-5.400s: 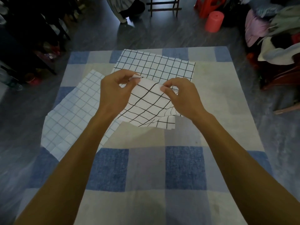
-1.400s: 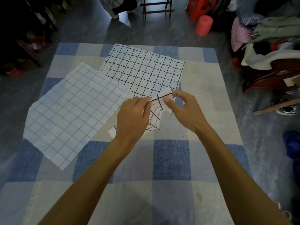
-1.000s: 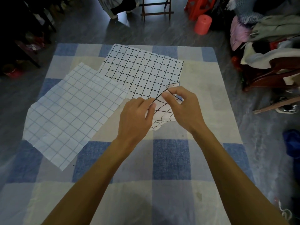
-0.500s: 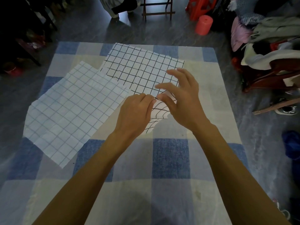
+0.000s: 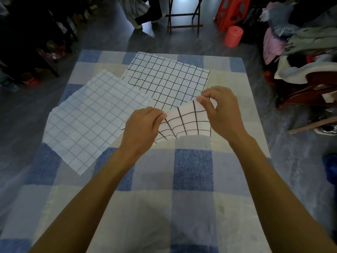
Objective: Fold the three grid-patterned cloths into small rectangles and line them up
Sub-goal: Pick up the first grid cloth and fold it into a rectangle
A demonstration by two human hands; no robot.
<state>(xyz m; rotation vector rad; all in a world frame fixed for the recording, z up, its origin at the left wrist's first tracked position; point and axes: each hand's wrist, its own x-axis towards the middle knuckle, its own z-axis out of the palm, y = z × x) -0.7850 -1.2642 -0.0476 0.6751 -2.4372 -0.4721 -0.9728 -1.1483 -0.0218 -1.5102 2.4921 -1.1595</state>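
A white cloth with a wide black grid (image 5: 187, 123) hangs partly folded between my hands, lifted above the checked mat (image 5: 193, 172). My left hand (image 5: 144, 128) pinches its left top corner. My right hand (image 5: 222, 108) pinches its right top corner, a bit higher. Behind it a second white cloth with a finer black grid (image 5: 167, 79) lies flat and unfolded. To the left a pale cloth with thin blue lines (image 5: 91, 121) lies flat, its far corner over the black-grid cloth's edge.
The blue, grey and cream checked mat covers a dark floor. A red stool (image 5: 231, 11) and red cylinder (image 5: 233, 36) stand at the back right. A heap of clothes on a wooden chair (image 5: 300, 57) crowds the right side. Dark furniture (image 5: 27, 33) lines the left.
My right hand, spread open half a second ago, has closed on the cloth's right corner and drawn it rightward, spreading the folded cloth wider. My left hand kept its pinch.
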